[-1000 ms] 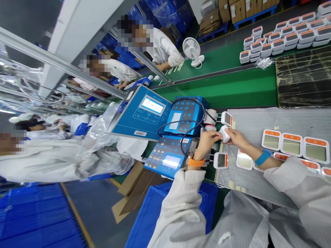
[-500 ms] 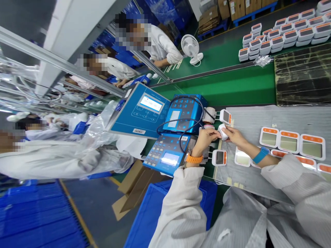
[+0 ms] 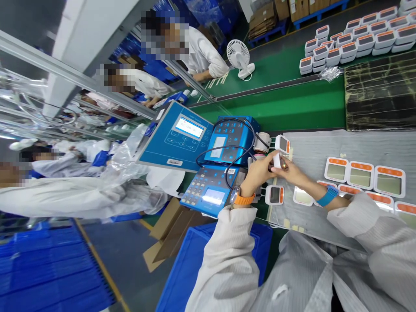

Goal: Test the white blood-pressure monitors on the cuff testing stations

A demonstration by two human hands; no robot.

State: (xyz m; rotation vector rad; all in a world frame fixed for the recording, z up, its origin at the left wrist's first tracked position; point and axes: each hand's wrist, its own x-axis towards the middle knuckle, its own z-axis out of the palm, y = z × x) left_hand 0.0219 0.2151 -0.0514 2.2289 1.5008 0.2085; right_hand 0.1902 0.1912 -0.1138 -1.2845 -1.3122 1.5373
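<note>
Left hand and right hand pinch a small white part between narrow fingers, just beside a white device at the edge of the grey mat; blue testers stand left, another device near.

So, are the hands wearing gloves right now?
No, the left hand and right hand are both bare, with an orange wristband and a blue wristband on their wrists.
</note>
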